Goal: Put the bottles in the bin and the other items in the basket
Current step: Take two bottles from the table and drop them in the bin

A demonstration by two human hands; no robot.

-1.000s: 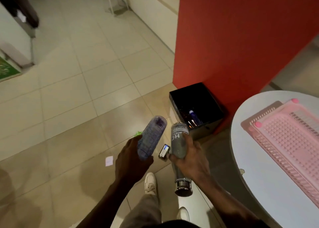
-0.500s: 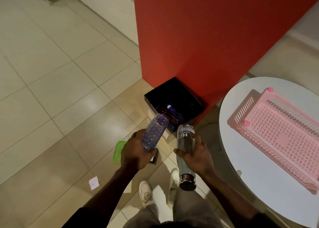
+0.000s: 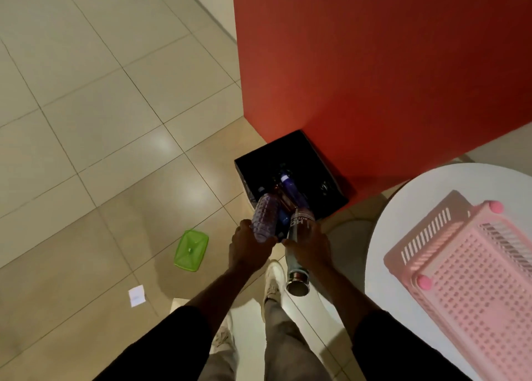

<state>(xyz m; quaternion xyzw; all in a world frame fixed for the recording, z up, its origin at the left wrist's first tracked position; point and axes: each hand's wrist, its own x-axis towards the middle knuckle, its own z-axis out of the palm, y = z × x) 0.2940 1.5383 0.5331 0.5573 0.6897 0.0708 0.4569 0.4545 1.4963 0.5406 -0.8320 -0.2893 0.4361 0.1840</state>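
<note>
My left hand (image 3: pixel 250 246) grips a clear ribbed plastic bottle (image 3: pixel 264 217), its far end pointing over the near edge of the black bin (image 3: pixel 299 147). My right hand (image 3: pixel 309 243) grips a grey metal bottle (image 3: pixel 298 252) with white lettering, its steel cap hanging down towards me. Both bottles are held side by side just in front of the bin. Inside the bin lies a bottle with a blue label (image 3: pixel 290 189) among other dark ones. A pink plastic basket (image 3: pixel 472 279) sits on the white round table (image 3: pixel 383 265) at right.
A green plastic lid (image 3: pixel 191 250) and a white paper scrap (image 3: pixel 136 295) lie on the tiled floor to the left. The bin stands against a red wall (image 3: pixel 374 63). My shoes and legs are below the hands.
I have stepped closer to the bin. Both hands with their bottles moved forward, and now reach the bin's near edge. The green lid has come into full view.
</note>
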